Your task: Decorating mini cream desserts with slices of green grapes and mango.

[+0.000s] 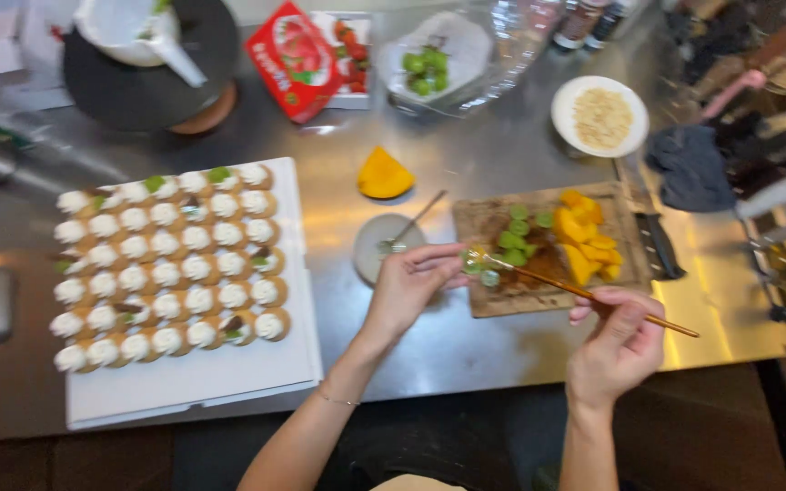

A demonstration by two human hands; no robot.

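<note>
- A flat white rectangular board (184, 382) is lying on the left of the steel worktop (466, 155), carrying rows of small round tartlets topped with white cream (170, 264); a few at the far edge are also bearing green pieces.
- A small round grey dish (370, 264) is sitting just right of the board with a metal spoon (411, 223) resting in it, and an orange wedge of fruit (384, 175) is lying beyond it.
- The left hand (408, 286) is hovering beside the dish with its fingers loosely curled, and its fingertips (452, 259) are pinching in toward the tip of the stick; whether they are actually touching the green piece there is too blurred to tell.
- A thin wooden stick (584, 293) is reaching from the right hand toward the left hand, with a small green grape piece (479, 264) at its tip, just over the near-left edge of the cutting board.
- A brown wooden cutting board (484, 223) is holding halved green grapes (516, 241) and yellow-orange fruit chunks (589, 241).
- The right hand (616, 350) is closing around the stick, with thumb and fingers gripping its rear part.
- A white round plate of pale crumbs (600, 115) is standing farther back on the right.
</note>
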